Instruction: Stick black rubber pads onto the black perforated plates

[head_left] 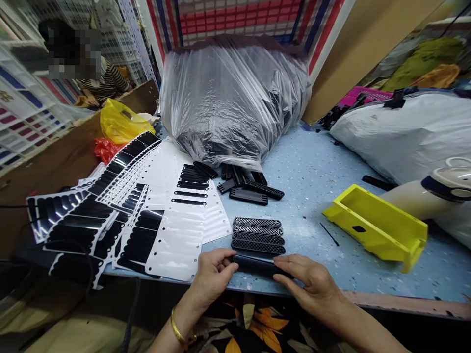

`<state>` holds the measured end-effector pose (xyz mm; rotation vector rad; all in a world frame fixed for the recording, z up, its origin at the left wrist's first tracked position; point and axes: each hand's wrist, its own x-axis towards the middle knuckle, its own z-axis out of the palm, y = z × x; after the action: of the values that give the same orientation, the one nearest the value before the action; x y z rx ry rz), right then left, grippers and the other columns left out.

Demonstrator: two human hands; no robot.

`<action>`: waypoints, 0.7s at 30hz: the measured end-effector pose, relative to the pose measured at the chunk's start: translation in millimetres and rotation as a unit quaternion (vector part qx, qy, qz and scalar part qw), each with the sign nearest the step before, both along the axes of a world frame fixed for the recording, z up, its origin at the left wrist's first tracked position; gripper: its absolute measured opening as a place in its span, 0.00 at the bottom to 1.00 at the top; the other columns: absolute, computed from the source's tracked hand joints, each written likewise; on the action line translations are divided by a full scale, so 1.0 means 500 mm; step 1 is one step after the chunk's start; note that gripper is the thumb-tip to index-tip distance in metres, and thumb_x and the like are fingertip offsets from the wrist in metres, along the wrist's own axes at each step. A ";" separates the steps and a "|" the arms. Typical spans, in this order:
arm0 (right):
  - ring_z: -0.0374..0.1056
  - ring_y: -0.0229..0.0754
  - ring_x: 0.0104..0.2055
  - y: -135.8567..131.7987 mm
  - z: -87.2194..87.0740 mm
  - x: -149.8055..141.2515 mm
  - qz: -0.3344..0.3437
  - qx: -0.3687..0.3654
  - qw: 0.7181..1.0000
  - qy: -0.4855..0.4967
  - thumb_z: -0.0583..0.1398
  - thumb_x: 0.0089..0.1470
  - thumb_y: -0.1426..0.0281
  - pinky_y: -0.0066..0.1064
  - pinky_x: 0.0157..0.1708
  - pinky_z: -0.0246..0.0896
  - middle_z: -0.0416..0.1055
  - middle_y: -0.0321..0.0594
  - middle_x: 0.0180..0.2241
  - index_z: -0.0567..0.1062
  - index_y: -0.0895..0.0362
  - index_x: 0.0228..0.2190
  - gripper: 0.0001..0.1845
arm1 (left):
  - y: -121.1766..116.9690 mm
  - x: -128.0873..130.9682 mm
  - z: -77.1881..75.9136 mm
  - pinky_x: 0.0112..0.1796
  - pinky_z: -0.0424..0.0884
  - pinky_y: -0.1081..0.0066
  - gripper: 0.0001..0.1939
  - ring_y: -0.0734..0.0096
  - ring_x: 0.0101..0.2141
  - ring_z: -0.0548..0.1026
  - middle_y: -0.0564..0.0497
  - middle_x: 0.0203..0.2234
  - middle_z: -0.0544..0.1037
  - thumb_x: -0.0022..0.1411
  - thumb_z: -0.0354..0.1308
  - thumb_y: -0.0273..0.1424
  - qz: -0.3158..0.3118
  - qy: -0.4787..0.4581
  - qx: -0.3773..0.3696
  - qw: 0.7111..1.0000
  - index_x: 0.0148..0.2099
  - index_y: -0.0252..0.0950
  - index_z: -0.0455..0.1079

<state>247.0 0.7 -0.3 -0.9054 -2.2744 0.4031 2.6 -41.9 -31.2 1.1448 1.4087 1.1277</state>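
Near the table's front edge, both my hands grip a smooth black strip point(253, 265). My left hand point(216, 270) pinches its left end, and my right hand point(308, 278) has thumb and fingers closed on its right end. Just beyond the strip, several black bars with a textured mesh face point(257, 235) lie side by side in a row. More black bars point(248, 196) are heaped loosely farther back. To the left is a white sheet point(176, 240), beside other sheets bearing rows of black rounded strips point(142, 238). What lies under the held strip is hidden.
A large clear plastic bag of black pieces point(235, 103) stands at the back. On the right are a yellow plastic bin point(379, 225) and a white sack point(408, 132). A yellow bag point(123, 120) lies at left. Another person point(105, 81) sits at the far left.
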 end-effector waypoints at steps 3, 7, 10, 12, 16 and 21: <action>0.78 0.44 0.34 -0.003 0.001 -0.003 -0.002 0.011 1.000 0.000 0.59 0.59 0.70 0.33 0.33 0.76 0.81 0.44 0.34 0.80 0.55 0.39 0.09 | 0.000 -0.001 0.000 0.21 0.64 0.76 0.16 0.76 0.18 0.67 0.52 0.18 0.73 0.49 0.60 0.30 0.003 0.001 0.000 1.000 0.40 0.29 0.81; 0.78 0.44 0.34 -0.007 -0.001 -0.004 -0.006 0.009 1.000 -0.017 0.59 0.59 0.71 0.33 0.33 0.76 0.81 0.43 0.34 0.80 0.56 0.37 0.09 | 0.001 -0.001 0.004 0.21 0.64 0.76 0.17 0.77 0.18 0.66 0.51 0.18 0.74 0.49 0.61 0.32 0.005 0.004 -0.008 1.000 0.40 0.29 0.80; 0.77 0.44 0.33 -0.010 0.000 -0.005 -0.009 0.002 0.999 -0.033 0.58 0.58 0.72 0.34 0.32 0.75 0.80 0.42 0.32 0.80 0.56 0.37 0.10 | 0.001 -0.001 0.007 0.22 0.66 0.76 0.16 0.75 0.19 0.69 0.50 0.19 0.76 0.50 0.60 0.32 0.006 0.020 -0.011 1.000 0.40 0.30 0.81; 0.77 0.44 0.33 -0.011 0.001 -0.007 -0.012 0.010 0.999 -0.039 0.58 0.58 0.73 0.34 0.32 0.75 0.80 0.43 0.32 0.80 0.56 0.37 0.10 | 0.000 -0.001 0.009 0.22 0.67 0.76 0.15 0.73 0.20 0.71 0.49 0.20 0.77 0.50 0.60 0.32 0.006 0.029 -0.010 1.000 0.39 0.30 0.81; 0.77 0.45 0.33 -0.013 0.003 -0.012 -0.016 0.038 0.998 -0.055 0.56 0.58 0.75 0.36 0.31 0.74 0.80 0.45 0.33 0.79 0.58 0.37 0.11 | -0.001 -0.001 0.011 0.22 0.68 0.75 0.15 0.72 0.20 0.72 0.49 0.20 0.78 0.50 0.61 0.31 0.003 0.024 -0.015 1.000 0.40 0.31 0.81; 0.76 0.45 0.32 -0.014 0.003 -0.014 -0.012 0.046 0.997 -0.056 0.56 0.57 0.76 0.36 0.31 0.73 0.80 0.45 0.33 0.79 0.58 0.37 0.11 | 0.003 -0.004 0.021 0.20 0.69 0.76 0.16 0.73 0.18 0.73 0.47 0.22 0.80 0.52 0.60 0.36 0.007 -0.018 -0.050 0.999 0.39 0.31 0.80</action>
<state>239.8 -6.2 1.2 -0.9274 -2.3609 0.2393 0.6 -40.6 -20.8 1.0398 1.4308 1.0710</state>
